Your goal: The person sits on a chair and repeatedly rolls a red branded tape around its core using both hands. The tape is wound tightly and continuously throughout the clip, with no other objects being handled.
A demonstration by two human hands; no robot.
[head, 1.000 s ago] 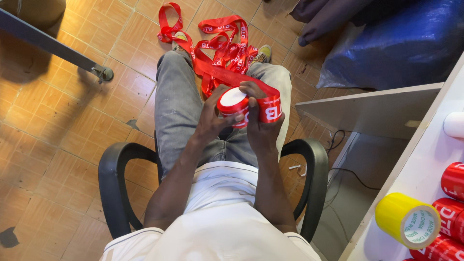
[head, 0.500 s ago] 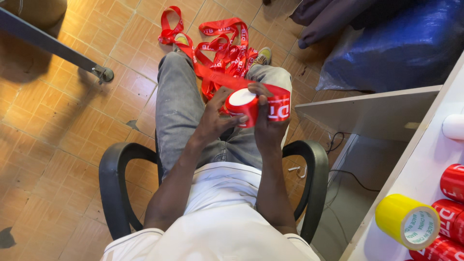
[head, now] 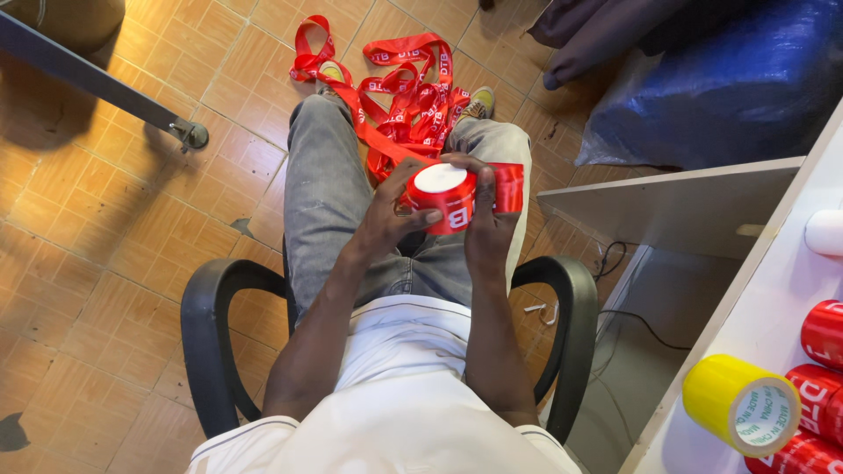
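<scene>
Hands meet at the centre of the frame, above the lap of a seated person in grey trousers: the left hand (head: 391, 219) is wrapped around the near side of a red ribbon roll (head: 443, 195) with a white core face, thumb along its edge, and the right hand (head: 487, 230) pinches the flat red ribbon (head: 507, 186) where it leaves the roll on the right. Both are clamped on the same thing, close together. A loose tangle of ribbon (head: 395, 88) trails from the roll up the middle of the frame and lies on the tiled floor (head: 105, 228) between the shoes. Winding looks to be the step in hand; done well, it wants the strip kept flat and lightly taut against the roll, edges lined up with the layers below, the slack fed without twists. At lower right a white shelf (head: 773, 307) carries a yellow roll (head: 742, 405) and more red rolls (head: 825, 386). Black chair arms (head: 206, 342) flank the body.
</scene>
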